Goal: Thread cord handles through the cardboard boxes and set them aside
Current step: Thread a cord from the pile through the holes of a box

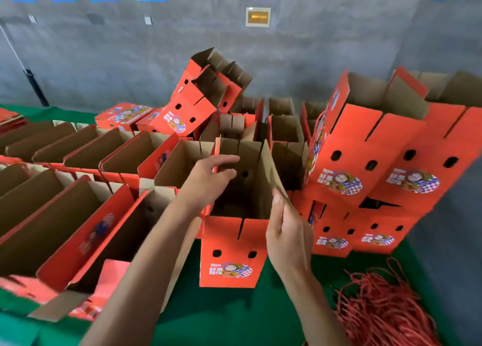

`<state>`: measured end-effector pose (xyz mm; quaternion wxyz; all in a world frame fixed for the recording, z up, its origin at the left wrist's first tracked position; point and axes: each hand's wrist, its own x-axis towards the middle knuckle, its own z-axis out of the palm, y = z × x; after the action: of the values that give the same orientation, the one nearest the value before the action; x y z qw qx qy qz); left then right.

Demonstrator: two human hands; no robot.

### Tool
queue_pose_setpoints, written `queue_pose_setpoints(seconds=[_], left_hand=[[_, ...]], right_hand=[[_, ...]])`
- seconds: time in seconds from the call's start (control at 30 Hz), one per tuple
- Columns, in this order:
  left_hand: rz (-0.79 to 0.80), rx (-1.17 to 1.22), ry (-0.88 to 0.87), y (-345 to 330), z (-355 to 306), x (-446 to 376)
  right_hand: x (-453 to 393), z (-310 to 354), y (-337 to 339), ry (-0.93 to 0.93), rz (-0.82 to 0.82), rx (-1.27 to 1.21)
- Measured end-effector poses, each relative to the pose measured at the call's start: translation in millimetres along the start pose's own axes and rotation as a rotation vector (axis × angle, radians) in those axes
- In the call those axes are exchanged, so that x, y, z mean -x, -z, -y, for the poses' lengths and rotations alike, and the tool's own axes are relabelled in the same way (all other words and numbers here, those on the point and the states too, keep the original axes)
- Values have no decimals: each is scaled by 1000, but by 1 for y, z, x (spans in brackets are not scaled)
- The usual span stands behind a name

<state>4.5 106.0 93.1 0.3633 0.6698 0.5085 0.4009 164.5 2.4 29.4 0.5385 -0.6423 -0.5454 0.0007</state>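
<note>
An open red cardboard box (230,251) stands upright on the green table in front of me, its two cord holes facing me and its brown inside showing. My left hand (208,178) grips the top of its left wall, fingers curled over the edge. My right hand (288,230) pinches the brown right flap of the same box near its lower edge. A heap of red cord handles (383,306) lies on the table at the lower right, apart from both hands. No cord is seen in this box's front holes.
Rows of open boxes (78,189) lie on their sides at the left. A tall stack of red boxes (378,168) rises at the right, and more boxes (203,95) pile up behind. Green table cover (221,314) shows near me. A grey wall stands behind.
</note>
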Motion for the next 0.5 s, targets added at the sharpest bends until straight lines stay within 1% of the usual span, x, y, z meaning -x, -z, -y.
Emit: queue_pose_setpoints(seconds=[0.07, 0.13, 0.23, 0.33, 0.4, 0.47, 0.5], left_hand=[[74, 25, 83, -2, 19, -3], [141, 2, 134, -7, 37, -1], [198, -123, 155, -21, 63, 9], [170, -236, 200, -32, 82, 20], [135, -283, 200, -38, 86, 27], [62, -363, 117, -49, 83, 33], [16, -409, 23, -56, 79, 34]], right_hand=[[21, -15, -4, -31, 74, -9], [42, -32, -7, -72, 158, -74], [65, -57, -9, -51, 274, -195], [79, -74, -13, -117, 346, -282], [84, -82, -18, -170, 381, -335], [86, -89, -26, -233, 373, -391], [87, -93, -30, -287, 366, -420]])
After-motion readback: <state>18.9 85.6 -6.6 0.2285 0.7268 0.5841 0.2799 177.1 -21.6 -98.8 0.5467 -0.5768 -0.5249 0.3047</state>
